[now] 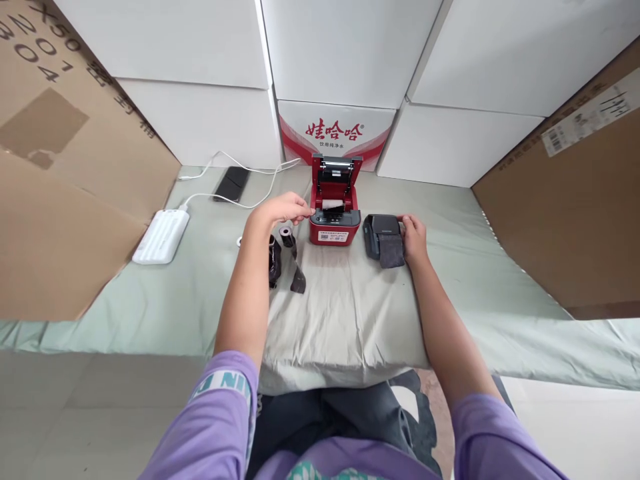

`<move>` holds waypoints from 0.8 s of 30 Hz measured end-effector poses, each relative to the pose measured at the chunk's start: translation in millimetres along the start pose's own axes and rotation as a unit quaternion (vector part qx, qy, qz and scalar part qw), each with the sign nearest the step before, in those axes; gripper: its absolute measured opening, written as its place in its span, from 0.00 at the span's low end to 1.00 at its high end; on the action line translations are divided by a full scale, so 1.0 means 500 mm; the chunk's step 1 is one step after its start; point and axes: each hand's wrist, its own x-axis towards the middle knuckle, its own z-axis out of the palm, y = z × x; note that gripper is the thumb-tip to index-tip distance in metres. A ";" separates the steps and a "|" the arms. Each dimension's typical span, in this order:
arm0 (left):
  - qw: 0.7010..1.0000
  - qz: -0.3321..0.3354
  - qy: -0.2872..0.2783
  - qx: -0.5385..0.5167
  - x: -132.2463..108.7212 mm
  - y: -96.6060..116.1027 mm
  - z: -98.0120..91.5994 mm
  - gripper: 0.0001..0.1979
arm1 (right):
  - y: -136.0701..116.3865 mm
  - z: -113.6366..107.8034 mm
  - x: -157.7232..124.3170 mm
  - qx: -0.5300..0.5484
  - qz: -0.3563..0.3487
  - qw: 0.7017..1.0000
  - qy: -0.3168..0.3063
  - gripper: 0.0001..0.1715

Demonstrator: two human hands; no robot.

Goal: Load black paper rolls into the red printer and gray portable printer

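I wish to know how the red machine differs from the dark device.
The red machine is mostly red; the dark device is blackish. The red machine's lid stands raised, showing a pale roll; the dark device has no raised lid, and a dark strip hangs at its front. With its lid up, the red machine looks taller than the dark device. Both rest on the greenish cloth.

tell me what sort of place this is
Probably a makeshift indoor work corner: a cloth-covered table, cardboard boxes at both sides, and an open red printer-like machine.
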 end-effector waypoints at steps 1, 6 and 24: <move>1.000 0.000 -0.001 -0.002 -0.001 -0.001 0.000 0.21 | 0.000 0.000 0.000 0.004 0.000 1.000 -0.001 0.28; 1.000 0.008 0.000 0.004 -0.005 -0.001 0.000 0.21 | 0.001 0.002 0.001 0.013 0.003 1.000 0.001 0.27; 0.974 0.147 0.173 0.004 0.008 0.018 0.016 0.08 | 0.014 0.003 0.013 -0.003 -0.014 1.000 0.004 0.26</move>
